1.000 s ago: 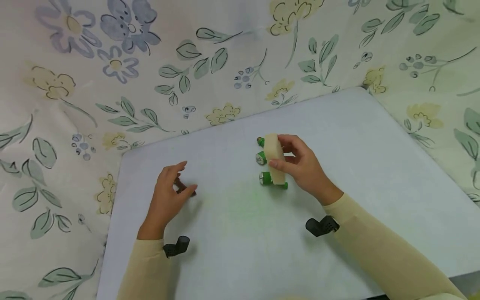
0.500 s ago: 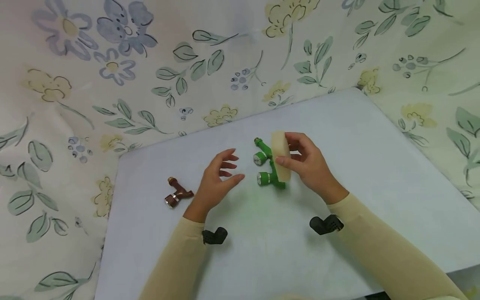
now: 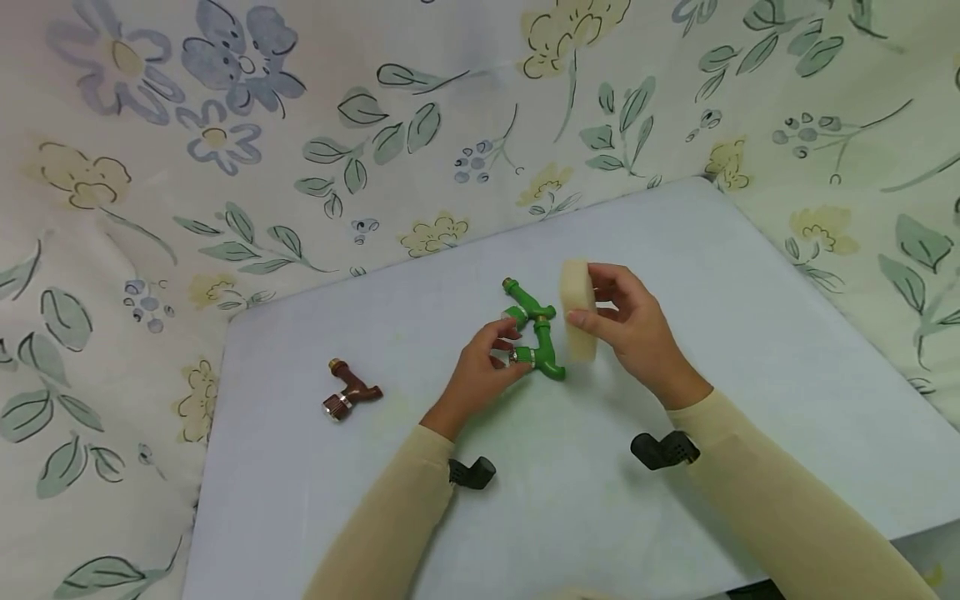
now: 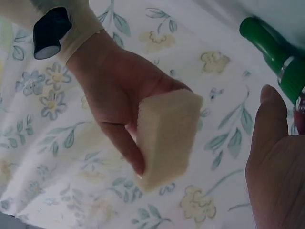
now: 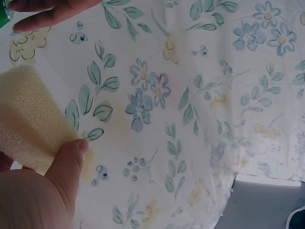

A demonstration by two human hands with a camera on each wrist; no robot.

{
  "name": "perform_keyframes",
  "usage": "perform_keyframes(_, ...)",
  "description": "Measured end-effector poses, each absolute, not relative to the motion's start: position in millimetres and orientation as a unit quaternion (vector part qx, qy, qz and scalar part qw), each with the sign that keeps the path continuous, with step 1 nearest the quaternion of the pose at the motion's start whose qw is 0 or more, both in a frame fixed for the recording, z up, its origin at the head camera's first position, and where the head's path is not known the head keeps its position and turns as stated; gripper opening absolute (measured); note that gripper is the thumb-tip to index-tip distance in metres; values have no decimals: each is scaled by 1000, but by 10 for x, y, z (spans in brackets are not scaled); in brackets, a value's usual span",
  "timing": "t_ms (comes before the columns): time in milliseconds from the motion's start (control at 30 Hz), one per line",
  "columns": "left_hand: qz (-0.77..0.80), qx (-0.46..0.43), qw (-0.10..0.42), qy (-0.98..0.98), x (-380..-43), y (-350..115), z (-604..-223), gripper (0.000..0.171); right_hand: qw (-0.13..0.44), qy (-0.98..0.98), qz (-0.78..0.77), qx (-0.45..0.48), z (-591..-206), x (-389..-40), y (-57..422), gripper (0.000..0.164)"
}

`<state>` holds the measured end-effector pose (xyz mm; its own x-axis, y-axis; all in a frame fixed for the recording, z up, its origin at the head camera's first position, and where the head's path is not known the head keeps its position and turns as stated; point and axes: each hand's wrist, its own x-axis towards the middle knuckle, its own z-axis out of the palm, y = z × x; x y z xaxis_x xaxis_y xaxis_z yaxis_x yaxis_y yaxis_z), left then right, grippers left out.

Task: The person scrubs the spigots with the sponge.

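Note:
My right hand [image 3: 637, 333] grips a pale yellow sponge [image 3: 577, 304] upright, thumb on the near side and fingers behind. In the right wrist view the thumb presses the porous sponge [image 5: 28, 109]. Two green taps [image 3: 546, 346] lie close together left of the sponge, one farther back [image 3: 528, 302]. My left hand [image 3: 480, 371] is at the nearer tap's knob, thumb and fingers spread around it. A gap shows between the left thumb [image 4: 269, 114] and the green tap [image 4: 271, 52] in the left wrist view. Part of the farther tap's knob is hidden by the fingers.
A brown tap [image 3: 351, 392] with a brass thread end lies at the left of the white table [image 3: 420, 517]. Floral cloth [image 3: 420, 158] hangs behind the table and at its sides.
My left hand let go of the brown tap and moved right to the nearer green tap. My right hand drew the sponge rightward off the green taps, uncovering them.

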<state>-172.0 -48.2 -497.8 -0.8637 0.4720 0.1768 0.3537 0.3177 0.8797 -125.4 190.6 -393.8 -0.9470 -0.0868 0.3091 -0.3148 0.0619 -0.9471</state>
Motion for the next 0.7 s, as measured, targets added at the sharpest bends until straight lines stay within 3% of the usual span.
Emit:
perform_keyframes(300, 428, 260, 41, 865, -1732, -477, -5160, 43, 79, -723, 673, 135, -3978, -1257, 1881, 53)
perform_keyframes(700, 495, 279, -1, 823, -1654, -486, -4985, 46, 60, -729, 670, 128, -4053, -1256, 1839, 55)
